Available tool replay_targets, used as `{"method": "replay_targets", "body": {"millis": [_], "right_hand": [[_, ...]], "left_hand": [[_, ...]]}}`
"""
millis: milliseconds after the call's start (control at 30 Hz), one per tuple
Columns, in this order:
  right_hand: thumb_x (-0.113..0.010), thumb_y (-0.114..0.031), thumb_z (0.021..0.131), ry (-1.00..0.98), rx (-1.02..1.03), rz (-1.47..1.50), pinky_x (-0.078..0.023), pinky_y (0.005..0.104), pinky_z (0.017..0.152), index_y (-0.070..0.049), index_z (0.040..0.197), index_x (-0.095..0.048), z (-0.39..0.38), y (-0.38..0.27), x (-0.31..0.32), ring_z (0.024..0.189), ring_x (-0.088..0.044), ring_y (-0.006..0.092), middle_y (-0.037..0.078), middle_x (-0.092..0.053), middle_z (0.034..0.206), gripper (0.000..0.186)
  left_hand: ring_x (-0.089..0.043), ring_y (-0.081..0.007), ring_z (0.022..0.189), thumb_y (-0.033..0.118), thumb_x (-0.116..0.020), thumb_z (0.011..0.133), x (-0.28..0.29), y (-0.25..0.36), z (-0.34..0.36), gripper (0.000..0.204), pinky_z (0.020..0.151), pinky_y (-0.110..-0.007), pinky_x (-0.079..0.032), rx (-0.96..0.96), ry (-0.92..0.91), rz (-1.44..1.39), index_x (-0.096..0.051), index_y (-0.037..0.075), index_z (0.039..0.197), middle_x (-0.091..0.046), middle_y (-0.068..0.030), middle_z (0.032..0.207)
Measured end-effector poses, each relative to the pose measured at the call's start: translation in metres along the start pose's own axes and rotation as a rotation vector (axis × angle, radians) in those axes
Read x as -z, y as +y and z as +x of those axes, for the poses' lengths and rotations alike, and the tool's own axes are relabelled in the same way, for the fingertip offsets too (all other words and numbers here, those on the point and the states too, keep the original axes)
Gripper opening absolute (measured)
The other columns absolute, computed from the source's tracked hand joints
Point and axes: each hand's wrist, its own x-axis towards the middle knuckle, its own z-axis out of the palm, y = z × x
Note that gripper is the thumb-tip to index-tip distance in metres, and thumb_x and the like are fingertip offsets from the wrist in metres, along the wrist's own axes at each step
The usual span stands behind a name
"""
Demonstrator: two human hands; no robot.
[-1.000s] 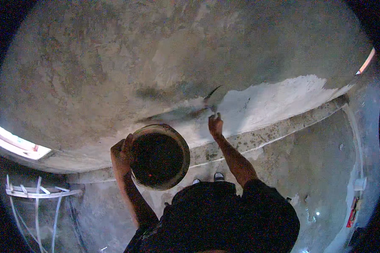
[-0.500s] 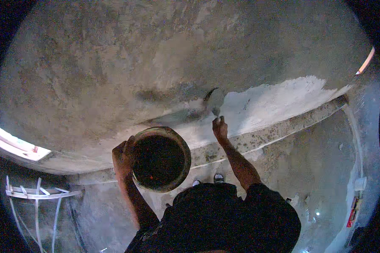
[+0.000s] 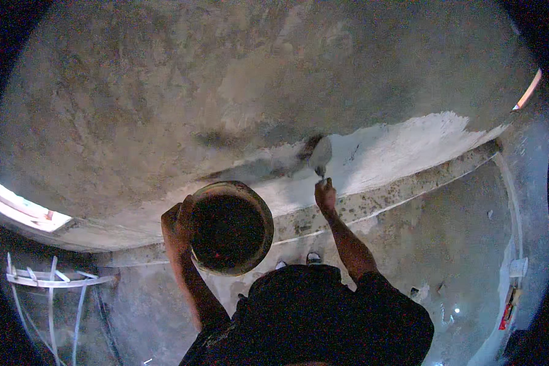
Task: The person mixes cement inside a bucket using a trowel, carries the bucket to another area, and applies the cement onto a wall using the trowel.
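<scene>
My left hand (image 3: 178, 222) grips the left rim of a round, dirty bucket or pan (image 3: 263, 232) with a dark interior; what it holds is too dark to make out. Up and to the right of it, my right hand (image 3: 325, 196) is closed on the handle of a trowel (image 3: 319, 155), whose pale, rounded blade is at the rough grey wall (image 3: 238, 73), along the edge of a band of white plaster (image 3: 396, 146). The blade casts a dark shadow on the wall.
A speckled concrete ledge (image 3: 378, 198) runs along the wall's foot, above the grey floor (image 3: 439, 232). A metal frame (image 3: 60, 282) stands lower left, near a bright opening (image 3: 24, 201). A small red object (image 3: 505, 317) lies lower right. My shoes (image 3: 313, 257) show below.
My right hand with the trowel has moved down and right, and the blade now shows its pale face. My left hand and the bucket are almost unmoved.
</scene>
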Motion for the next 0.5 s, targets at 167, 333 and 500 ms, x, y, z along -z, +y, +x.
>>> {"method": "replay_targets", "body": {"millis": [167, 333, 500], "right_hand": [[-0.060, -0.010, 0.084, -0.060, 0.025, 0.112, -0.043, 0.0345, 0.051, 0.005, 0.114, -0.050, 0.032, -0.014, -0.085, 0.063, -0.054, 0.0182, 0.011, -0.059, 0.087, 0.035], [-0.059, -0.020, 0.086, -0.408, 0.125, -0.007, -0.043, 0.0375, 0.048, 0.006, 0.112, -0.052, -0.016, -0.025, -0.072, 0.053, -0.055, 0.0279, 0.017, -0.060, 0.073, 0.037], [-0.057, -0.025, 0.087, -0.117, -0.111, 0.273, -0.047, 0.0441, 0.053, 0.010, 0.111, -0.047, 0.012, -0.053, 0.013, 0.057, -0.059, 0.0362, 0.016, -0.059, 0.060, 0.043]], "left_hand": [[-0.042, -0.0126, 0.062, 0.031, -0.054, 0.090, -0.005, -0.004, 0.000, 0.038, 0.058, -0.031, -0.039, -0.063, 0.036, 0.022, -0.059, -0.005, 0.077, -0.053, -0.0042, 0.062], [-0.041, -0.0120, 0.061, 0.032, -0.055, 0.090, -0.002, 0.001, -0.001, 0.039, 0.057, -0.030, -0.038, -0.039, 0.024, 0.016, -0.060, -0.004, 0.076, -0.054, -0.0024, 0.062], [-0.038, -0.0107, 0.059, 0.033, -0.056, 0.090, -0.005, 0.003, -0.002, 0.040, 0.055, -0.029, -0.035, -0.072, 0.022, -0.004, -0.057, -0.002, 0.071, -0.050, 0.0001, 0.060]]}}
